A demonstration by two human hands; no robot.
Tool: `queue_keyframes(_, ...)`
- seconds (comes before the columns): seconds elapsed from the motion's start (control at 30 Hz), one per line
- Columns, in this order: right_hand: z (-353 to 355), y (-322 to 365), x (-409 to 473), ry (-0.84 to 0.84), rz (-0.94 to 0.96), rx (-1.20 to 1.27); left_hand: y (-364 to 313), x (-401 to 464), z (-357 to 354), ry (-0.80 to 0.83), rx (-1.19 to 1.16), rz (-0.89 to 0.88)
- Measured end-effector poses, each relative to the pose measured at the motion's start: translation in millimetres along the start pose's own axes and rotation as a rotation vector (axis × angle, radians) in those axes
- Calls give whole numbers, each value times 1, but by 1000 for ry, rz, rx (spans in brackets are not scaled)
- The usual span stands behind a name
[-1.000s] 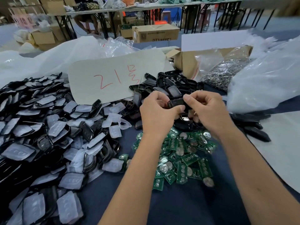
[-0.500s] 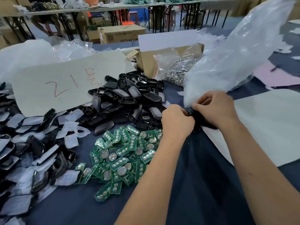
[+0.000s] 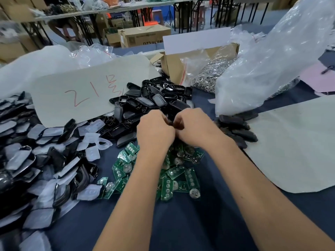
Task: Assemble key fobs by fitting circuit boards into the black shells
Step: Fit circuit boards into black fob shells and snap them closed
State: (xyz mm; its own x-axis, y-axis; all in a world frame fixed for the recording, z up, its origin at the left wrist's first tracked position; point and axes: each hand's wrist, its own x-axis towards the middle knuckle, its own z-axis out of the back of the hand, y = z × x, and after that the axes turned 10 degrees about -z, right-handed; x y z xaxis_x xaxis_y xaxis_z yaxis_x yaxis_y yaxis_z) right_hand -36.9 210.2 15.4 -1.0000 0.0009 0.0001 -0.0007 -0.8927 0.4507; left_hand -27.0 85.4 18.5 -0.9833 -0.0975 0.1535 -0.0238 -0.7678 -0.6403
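Two hands meet above the heap of green circuit boards (image 3: 174,174), which we take as our landmark. Left hand (image 3: 154,132) and right hand (image 3: 194,128) both have fingers curled in, pinching one small black shell (image 3: 176,124) between them; it is mostly hidden and blurred, so we cannot tell whether a board sits inside.

Surface: a dark blue cloth (image 3: 190,223) covers the table, and the boards lie straight on it. Just behind the boards, a pile of open black shells (image 3: 154,100). Left of the boards, a wide spread of black parts mixed with translucent button pads (image 3: 36,160) running to the frame edge. Right of the boards, a few closed black fobs (image 3: 237,131) beside a pale sheet (image 3: 293,145) on the cloth. Behind and left of the boards, a pale card with red marks (image 3: 87,93). Behind and right, an open cardboard box (image 3: 183,64) holding a clear bag of metal rings (image 3: 210,75), and a large crumpled clear plastic bag (image 3: 272,60) standing up.

Room: well behind the boards we note long tables on black legs (image 3: 181,17), cardboard cartons (image 3: 145,36) on a grey-blue floor, and the legs of a person (image 3: 61,28) seated at the far left.
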Motion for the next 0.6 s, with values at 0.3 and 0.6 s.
queue_keyframes(0.3, -1, 17, 9, 54, 13, 100, 38, 3, 17, 57, -99, -143)
queue_keyframes(0.6, 6, 33, -8, 194, 146, 101, 64, 6, 51, 71, -129, -233)
